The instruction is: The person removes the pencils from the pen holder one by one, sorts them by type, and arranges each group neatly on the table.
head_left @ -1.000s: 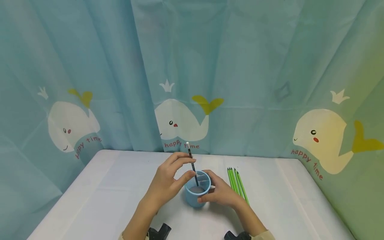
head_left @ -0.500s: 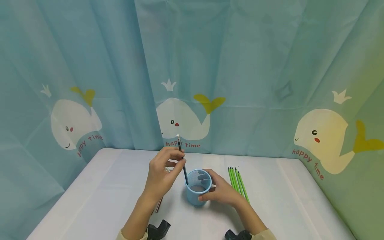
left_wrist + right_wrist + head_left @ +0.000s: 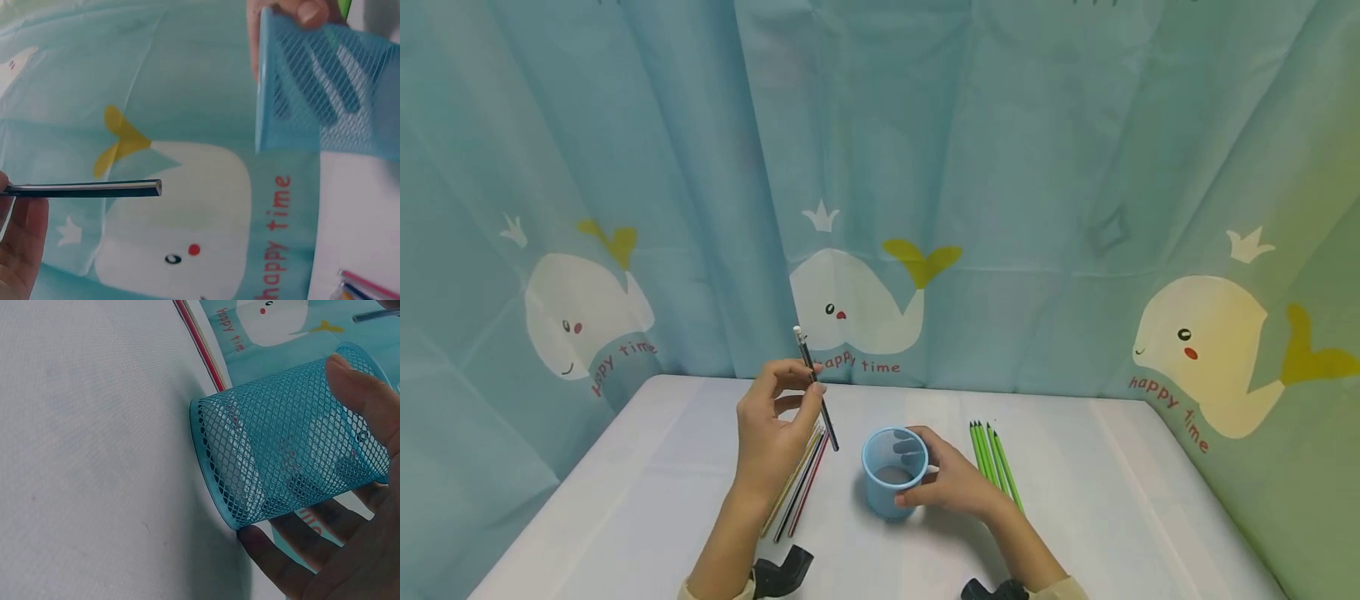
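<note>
My left hand (image 3: 775,429) pinches a dark pencil (image 3: 818,396) with a white eraser end pointing up, held in the air left of the cup. In the left wrist view the pencil's (image 3: 94,188) unsharpened flat end points toward the cup. My right hand (image 3: 951,475) grips a blue mesh pencil cup (image 3: 887,498) by its right side; the cup stands upright on the table. In the right wrist view the thumb lies near the rim of the cup (image 3: 275,437) and the other fingers pass around its far side. Nothing shows inside the cup.
Several pencils in yellow, dark and red (image 3: 797,492) lie on the white table (image 3: 1075,517) below my left hand. Several green pencils (image 3: 992,458) with sharpened black tips lie right of the cup. A whale-print curtain (image 3: 1037,167) hangs behind the table.
My left hand has drawn the dark pencil up out of the cup and carried it left, over the pencils lying there. My right hand has stayed on the cup.
</note>
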